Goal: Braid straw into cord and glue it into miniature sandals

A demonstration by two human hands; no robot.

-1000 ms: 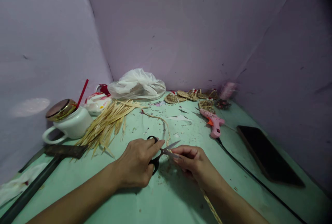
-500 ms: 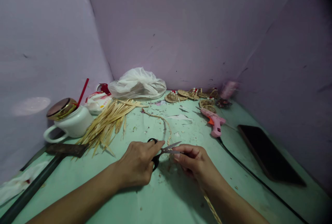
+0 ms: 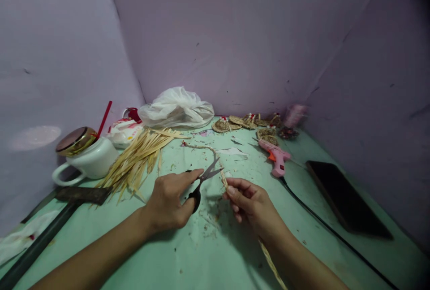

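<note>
The braided cord [image 3: 224,180] in front of me is straw-coloured and slim, its strands plaited into a rope with a reddish tip at the far end. It lies in a curve across the middle of the table, comes up to my right hand [image 3: 250,200], and shows again below my wrist, trailing toward me. I pinch it between thumb and forefinger, and my palm hides the stretch between. My left hand [image 3: 171,198] grasps the black-handled scissors [image 3: 201,178], their 2 blades spread apart, the tips right beside the cord.

The table [image 3: 161,263] is pale green, its covering torn and flaking toward the back, with small crumbs scattered under my hands. Lilac walls [image 3: 215,34] close it in on 3 sides, scuffed here and there.

To the left, a heap of dry straw strips [image 3: 139,160] spreads beside a white mug [image 3: 96,160] topped by a gold-rimmed round object [image 3: 76,141]; in front of the mug lies a dark-handled hammer [image 3: 82,195]. A crumpled white plastic bag [image 3: 178,108] sits at the back, with woven straw pieces [image 3: 221,125] to its right. Nearer me on the right are a pink glue gun [image 3: 278,157], its black cable [image 3: 322,227] and a dark phone [image 3: 347,200].
</note>
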